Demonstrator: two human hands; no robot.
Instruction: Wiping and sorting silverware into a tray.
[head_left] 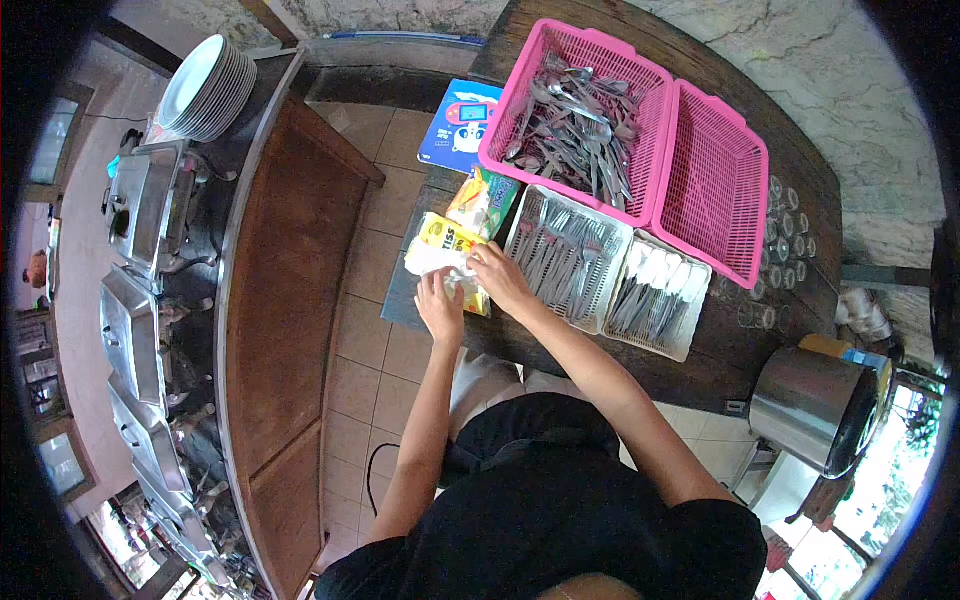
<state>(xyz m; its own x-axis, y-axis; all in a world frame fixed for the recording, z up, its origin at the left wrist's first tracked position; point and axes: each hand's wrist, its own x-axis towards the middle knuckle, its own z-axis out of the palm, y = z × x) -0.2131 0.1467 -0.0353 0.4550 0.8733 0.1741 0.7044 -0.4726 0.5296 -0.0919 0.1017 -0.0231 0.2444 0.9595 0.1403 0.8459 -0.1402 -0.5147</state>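
Note:
A yellow and white tissue pack [448, 236] lies at the left end of the dark wooden table, with white tissue [428, 259] bunched at its near side. My left hand [441, 305] is on the tissue, its fingers bent into it. At the pack's right edge, my right hand [497, 276] pinches the tissue; its fingertips are partly hidden. Touching the pack on the far side is a green and orange packet [484, 203]. Just right of my right hand stands a white basket of forks [566, 255], and beside it a smaller white basket of white-handled cutlery [655, 300].
A pink basket [655, 72] heaped with loose cutlery sits at the back, beside another pink basket [712, 175]. Several glasses [785, 235] stand at the right. A blue book [445, 135] lies far left. Across the aisle, a counter carries metal chafing dishes [130, 335] and stacked plates [207, 88].

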